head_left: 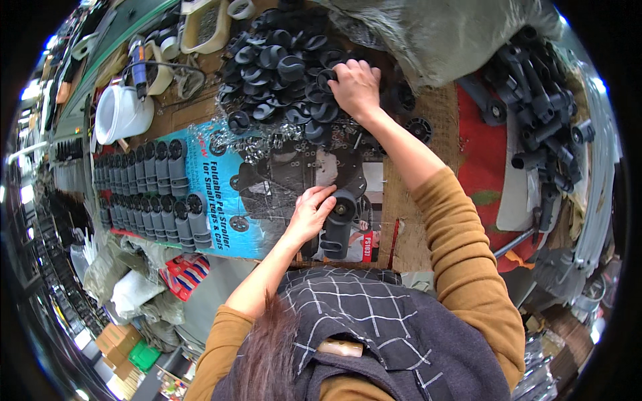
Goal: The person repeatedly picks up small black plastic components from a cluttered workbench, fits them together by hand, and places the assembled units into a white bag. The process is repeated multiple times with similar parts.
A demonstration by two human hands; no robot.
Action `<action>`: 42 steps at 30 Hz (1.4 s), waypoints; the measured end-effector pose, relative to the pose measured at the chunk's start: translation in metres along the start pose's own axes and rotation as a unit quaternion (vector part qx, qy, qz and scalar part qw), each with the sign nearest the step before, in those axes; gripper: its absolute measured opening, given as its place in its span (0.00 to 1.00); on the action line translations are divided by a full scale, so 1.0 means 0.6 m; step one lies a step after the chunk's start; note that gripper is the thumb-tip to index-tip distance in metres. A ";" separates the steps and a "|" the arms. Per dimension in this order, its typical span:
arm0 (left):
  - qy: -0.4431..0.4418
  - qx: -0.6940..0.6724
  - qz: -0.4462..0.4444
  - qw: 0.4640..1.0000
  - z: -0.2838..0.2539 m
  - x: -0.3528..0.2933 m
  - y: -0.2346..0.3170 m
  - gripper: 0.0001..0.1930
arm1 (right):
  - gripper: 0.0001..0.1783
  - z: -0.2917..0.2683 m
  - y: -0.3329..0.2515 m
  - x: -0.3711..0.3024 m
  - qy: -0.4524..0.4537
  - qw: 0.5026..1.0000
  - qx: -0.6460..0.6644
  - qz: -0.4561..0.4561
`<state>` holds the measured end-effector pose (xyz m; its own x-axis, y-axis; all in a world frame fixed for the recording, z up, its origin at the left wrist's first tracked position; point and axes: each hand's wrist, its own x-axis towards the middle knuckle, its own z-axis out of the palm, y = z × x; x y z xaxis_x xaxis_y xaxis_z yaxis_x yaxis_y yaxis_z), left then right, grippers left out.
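My left hand (311, 212) is closed on the left side of a grey plastic tube fitting (336, 242), next to the round black disc (342, 208) at its upper end. The fitting lies on the cardboard-topped bench in front of me. At the right edge of a heap of black plastic caps (271, 73), my right hand (358, 87) has its fingers bent round one cap (326, 80); the fingertips are partly hidden. Small shiny metal pieces (267, 144) lie scattered along the heap's near side.
Two rows of similar grey fittings (160, 167) stand on a blue printed sheet (224, 174) at left. A white tub (124, 113) and a blue-handled tool (138, 70) are beyond them. Black tube parts (535, 100) pile up at right. A plastic sack (441, 37) lies at the back.
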<state>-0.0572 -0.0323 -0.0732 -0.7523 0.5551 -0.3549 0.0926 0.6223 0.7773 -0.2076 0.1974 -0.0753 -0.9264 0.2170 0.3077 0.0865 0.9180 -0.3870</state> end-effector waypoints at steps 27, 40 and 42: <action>-0.027 -0.323 -0.130 0.937 -0.050 -0.064 0.068 0.11 | 0.12 -0.191 -0.134 -0.381 -0.143 0.793 0.520 0.282; -0.023 0.080 -0.110 0.991 -0.027 -0.035 0.029 0.18 | 0.12 -0.133 -0.117 -0.422 -0.141 0.947 0.171 0.234; -0.018 0.087 -0.082 0.993 -0.028 -0.030 0.021 0.17 | 0.12 -0.133 -0.120 -0.425 -0.122 0.956 0.153 0.216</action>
<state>-0.0534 -0.0434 -0.0483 -0.7429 0.4567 -0.4894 0.0856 0.7900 0.6071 0.0516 0.1023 -0.0566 -0.8894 0.4363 -0.1363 0.4041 0.6112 -0.6805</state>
